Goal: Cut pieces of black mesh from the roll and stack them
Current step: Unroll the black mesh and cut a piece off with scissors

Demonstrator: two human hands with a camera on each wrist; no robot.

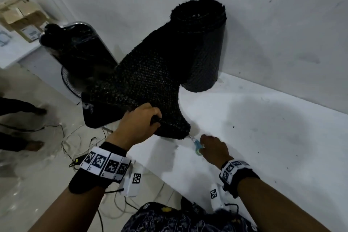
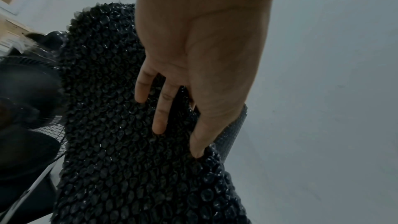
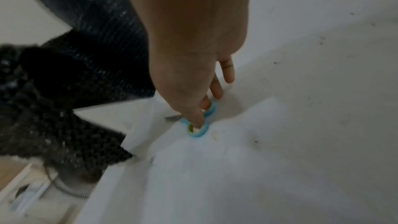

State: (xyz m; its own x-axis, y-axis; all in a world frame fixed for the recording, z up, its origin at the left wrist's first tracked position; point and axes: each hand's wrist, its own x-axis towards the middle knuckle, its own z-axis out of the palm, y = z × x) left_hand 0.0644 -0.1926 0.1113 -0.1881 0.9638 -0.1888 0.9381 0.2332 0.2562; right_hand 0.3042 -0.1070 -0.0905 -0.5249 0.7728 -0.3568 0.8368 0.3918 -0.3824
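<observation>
Mesh roll stood upright on a white table against a white wall. Left hand gripped its unrolled sheet; right hand held blue scissors, blades toward the sheet.

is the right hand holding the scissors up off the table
No, the right hand has fingers in the blue scissors, which lie on the white table.

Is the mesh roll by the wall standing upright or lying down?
Upright. The mesh roll stands on end on the white surface, open end up, leaning against the wall.
</observation>
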